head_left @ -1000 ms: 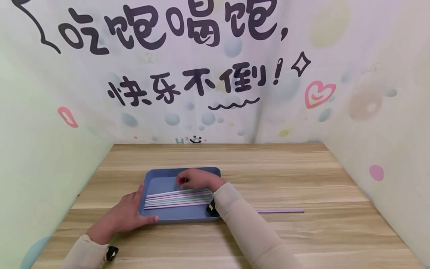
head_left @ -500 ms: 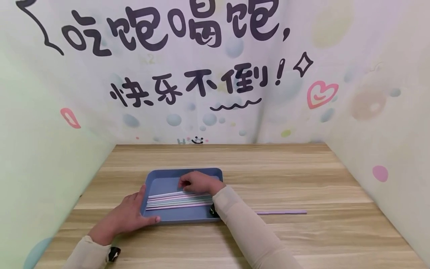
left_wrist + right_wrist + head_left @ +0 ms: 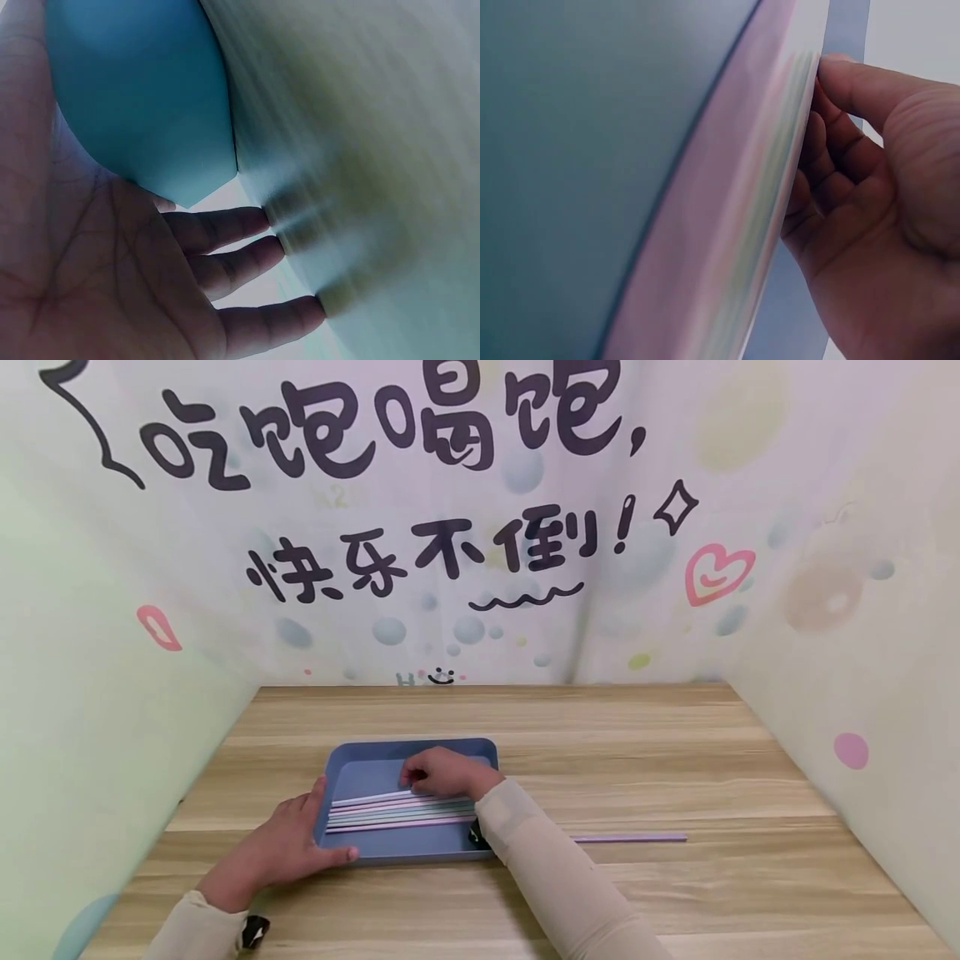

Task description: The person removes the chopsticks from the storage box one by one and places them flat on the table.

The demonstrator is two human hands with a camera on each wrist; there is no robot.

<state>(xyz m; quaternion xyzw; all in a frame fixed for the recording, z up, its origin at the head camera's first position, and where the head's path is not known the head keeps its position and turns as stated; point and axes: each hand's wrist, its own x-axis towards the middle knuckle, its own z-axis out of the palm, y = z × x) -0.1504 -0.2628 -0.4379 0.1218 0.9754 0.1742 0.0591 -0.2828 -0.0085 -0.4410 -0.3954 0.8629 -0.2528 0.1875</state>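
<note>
At the blue tray (image 3: 412,847), hands: left (image 3: 287,842) spread against it, right (image 3: 446,772) curled at sticks (image 3: 375,814), grip unclear

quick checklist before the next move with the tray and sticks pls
1. Left grip at tray edge: ok, touching.
2. Right grip beside sticks: ok, thumb at the outermost one.
3. Stick firmly pinched: cannot tell.
4. Sticks roughly side by side: ok.
5. Every stick in tray: not ok, purple stick on table.
6. Sticks' right ends: cannot tell, sleeve covers them.
</note>
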